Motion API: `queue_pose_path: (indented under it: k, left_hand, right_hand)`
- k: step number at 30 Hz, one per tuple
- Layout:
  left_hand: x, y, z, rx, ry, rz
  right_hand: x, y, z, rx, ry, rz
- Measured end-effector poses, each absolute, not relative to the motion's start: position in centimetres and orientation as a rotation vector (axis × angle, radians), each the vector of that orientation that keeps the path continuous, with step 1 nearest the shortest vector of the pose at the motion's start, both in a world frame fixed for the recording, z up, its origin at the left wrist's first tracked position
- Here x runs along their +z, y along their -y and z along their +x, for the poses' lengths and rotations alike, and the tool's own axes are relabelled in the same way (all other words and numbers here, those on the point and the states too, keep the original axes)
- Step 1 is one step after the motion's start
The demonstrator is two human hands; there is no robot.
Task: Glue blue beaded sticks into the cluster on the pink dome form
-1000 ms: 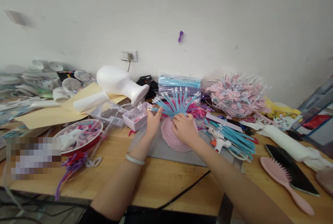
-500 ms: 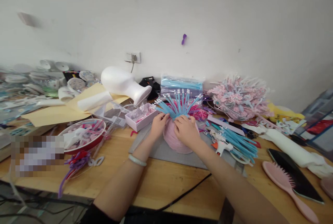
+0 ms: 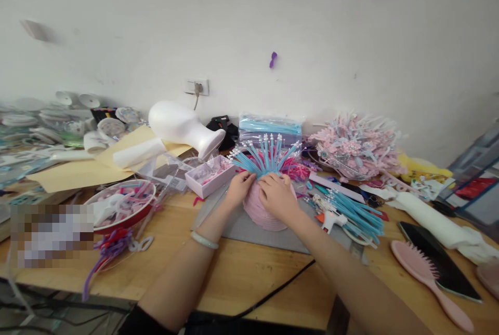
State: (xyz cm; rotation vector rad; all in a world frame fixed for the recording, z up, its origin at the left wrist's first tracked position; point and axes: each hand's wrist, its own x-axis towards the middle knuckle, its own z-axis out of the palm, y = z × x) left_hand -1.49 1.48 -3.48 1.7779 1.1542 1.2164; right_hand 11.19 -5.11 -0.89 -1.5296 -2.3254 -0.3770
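A fan of blue pipe-cleaner stems with white bead tips, like a crown (image 3: 268,157), rises at the far side of a round pink dome (image 3: 259,216). My left hand (image 3: 239,189) grips the left end of its blue base, fingers bent and closed. Across the top of the dome lies my right hand (image 3: 278,196), its curled fingers pressed on the base to the right of the middle. Both hands partly cover the base, so the exact finger contact is hidden. Under the dome is a grey board (image 3: 239,228).
Behind stand a white foam head (image 3: 171,122) on its side and a pink floral pile (image 3: 354,145). A lilac box (image 3: 202,184) sits left. To the right lie a glue gun (image 3: 331,218), blue stems (image 3: 356,215) and a pink hairbrush (image 3: 417,262). A red-rimmed bowl (image 3: 132,220) is far left.
The view has shifted slightly. Both hands keep their place on the blue crown and the dome, with hardly any visible finger movement.
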Motion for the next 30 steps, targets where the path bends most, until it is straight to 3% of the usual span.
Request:
queue_pose_path:
  k: [19, 30]
  left_hand:
    - [-3.9, -1.4, -1.3, 1.259, -1.178, 1.717]
    - [-4.4, -1.9, -1.3, 1.236, -1.178, 1.737]
  right_hand:
    - [0.8, 3.7, 11.2, -0.368, 2.200, -1.652]
    - [4.3, -1.0, 9.4, 0.009, 2.174, -1.937]
